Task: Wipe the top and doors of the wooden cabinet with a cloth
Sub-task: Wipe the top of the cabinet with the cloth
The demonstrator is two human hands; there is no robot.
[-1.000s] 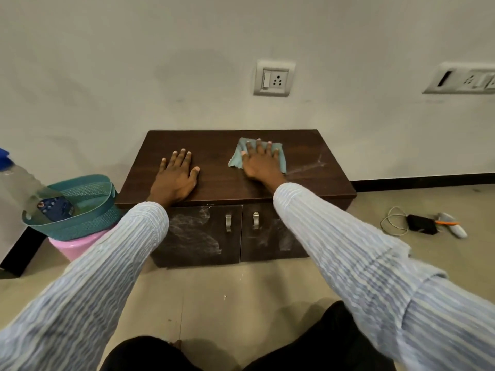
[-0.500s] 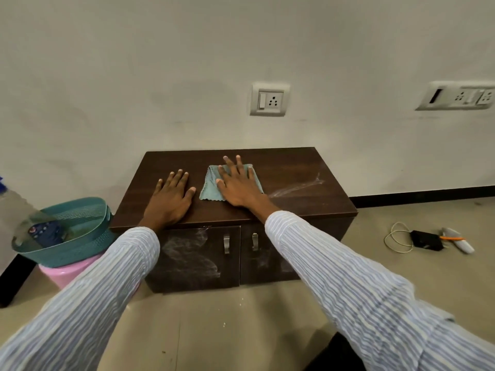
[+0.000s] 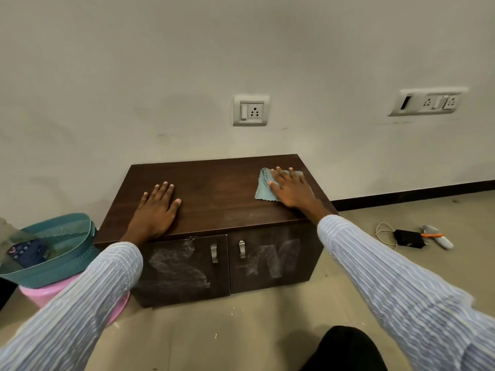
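Observation:
A low dark wooden cabinet (image 3: 217,194) stands against the wall, its two doors (image 3: 184,266) shut and smeared with whitish dust marks. My left hand (image 3: 156,210) lies flat on the left part of the top, fingers spread, holding nothing. My right hand (image 3: 290,188) presses flat on a light blue cloth (image 3: 263,187) near the top's right edge. Part of the cloth is hidden under the palm.
A teal basket (image 3: 67,245) sits on a pink tub (image 3: 48,293) to the cabinet's left. On the floor to the right lie a black adapter with cable (image 3: 408,238) and a white-orange item (image 3: 438,238). A wall socket (image 3: 251,110) is above the cabinet.
My right hand has slid the cloth from the middle of the top over to its right side. The left hand stays planted on the left part.

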